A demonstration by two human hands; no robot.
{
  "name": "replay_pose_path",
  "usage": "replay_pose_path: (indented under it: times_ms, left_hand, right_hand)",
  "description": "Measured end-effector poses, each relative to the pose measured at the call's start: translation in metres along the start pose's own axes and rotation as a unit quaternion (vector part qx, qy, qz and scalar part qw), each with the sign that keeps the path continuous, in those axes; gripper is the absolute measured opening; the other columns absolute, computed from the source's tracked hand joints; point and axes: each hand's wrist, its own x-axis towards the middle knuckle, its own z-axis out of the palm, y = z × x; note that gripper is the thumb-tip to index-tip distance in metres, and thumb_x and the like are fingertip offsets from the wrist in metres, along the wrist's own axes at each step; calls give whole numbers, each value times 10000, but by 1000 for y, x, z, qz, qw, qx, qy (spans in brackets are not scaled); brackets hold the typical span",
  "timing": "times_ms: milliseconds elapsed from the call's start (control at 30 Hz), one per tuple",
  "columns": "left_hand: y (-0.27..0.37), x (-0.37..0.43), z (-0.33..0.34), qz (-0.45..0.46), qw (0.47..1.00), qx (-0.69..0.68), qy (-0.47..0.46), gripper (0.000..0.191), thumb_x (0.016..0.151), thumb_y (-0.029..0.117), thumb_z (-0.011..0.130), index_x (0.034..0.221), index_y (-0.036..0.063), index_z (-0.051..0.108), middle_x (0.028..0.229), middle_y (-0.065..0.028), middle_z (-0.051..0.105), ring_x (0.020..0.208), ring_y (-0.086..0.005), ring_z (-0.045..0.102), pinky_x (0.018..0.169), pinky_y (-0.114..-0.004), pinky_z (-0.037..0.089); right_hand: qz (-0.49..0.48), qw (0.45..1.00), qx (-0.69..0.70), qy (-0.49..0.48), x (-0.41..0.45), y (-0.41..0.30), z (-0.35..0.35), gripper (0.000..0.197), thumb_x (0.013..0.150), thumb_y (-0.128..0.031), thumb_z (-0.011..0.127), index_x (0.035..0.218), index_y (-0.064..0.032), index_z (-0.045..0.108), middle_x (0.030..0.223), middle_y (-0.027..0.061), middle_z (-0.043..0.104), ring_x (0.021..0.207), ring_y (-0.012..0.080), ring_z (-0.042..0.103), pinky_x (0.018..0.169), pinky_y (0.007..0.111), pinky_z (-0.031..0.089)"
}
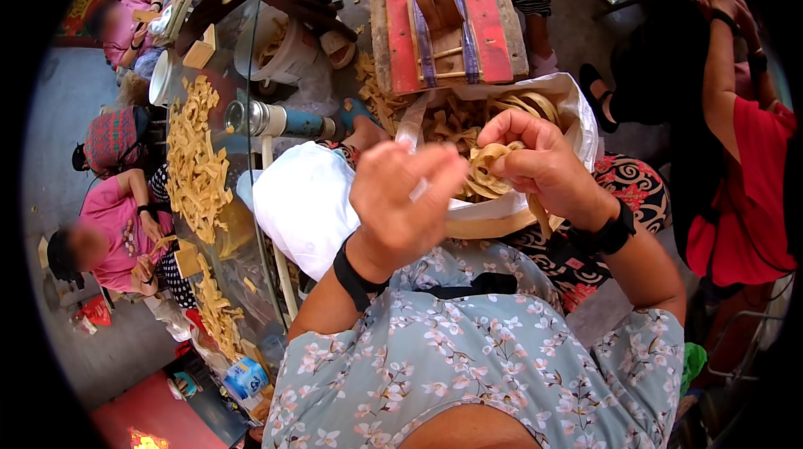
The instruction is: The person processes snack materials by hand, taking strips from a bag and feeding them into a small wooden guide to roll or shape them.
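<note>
My right hand (539, 163) pinches a loop of flat tan strip (486, 169) between thumb and fingers. The strip's tail hangs below the palm. Close by, my left hand (408, 198) is raised and blurred by motion; whether its fingers hold anything is unclear. Beneath both hands a white bag (586, 126) stands open on my lap. Inside it lie short folded tan pieces (448, 122) and, towards the right, coiled long strips (533, 104). My hands partly hide the bag's contents.
Left of me, a glass-topped table (244, 286) bears heaps of tan pieces (197, 166). A lidded cylindrical container (301, 122) lies near a white bucket (295, 53). Ahead stands a red-topped bench (401, 28) with a wooden frame (439, 53). Several people sit around.
</note>
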Motion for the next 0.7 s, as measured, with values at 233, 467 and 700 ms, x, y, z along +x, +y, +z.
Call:
replay_pose_path:
  times_ms: [233,467,700]
  left_hand:
    - [3,-2,5,-66,991,30,-116,261,790,248,767,982,82,711,778,-40,629,680,-223,579,663,-361,438]
    - [8,-2,6,-127,983,-116,-58,293,788,147,804,1016,28,663,767,-92,657,668,-254,642,590,-343,486]
    - [6,-2,12,-175,954,-206,-127,224,841,76,763,1017,11,640,760,-106,673,664,-217,666,569,-314,498]
  right_hand:
    - [-31,999,-42,-16,-1,2,1,394,936,-121,657,1302,-11,557,886,-49,602,694,0,483,595,177,386]
    - [-92,995,-45,-8,5,7,11,464,965,-103,622,1396,12,494,959,-10,635,852,41,587,756,210,479]
    - [-48,997,-63,-7,6,10,4,426,981,-118,596,1380,7,515,973,-7,652,838,34,581,727,203,471]
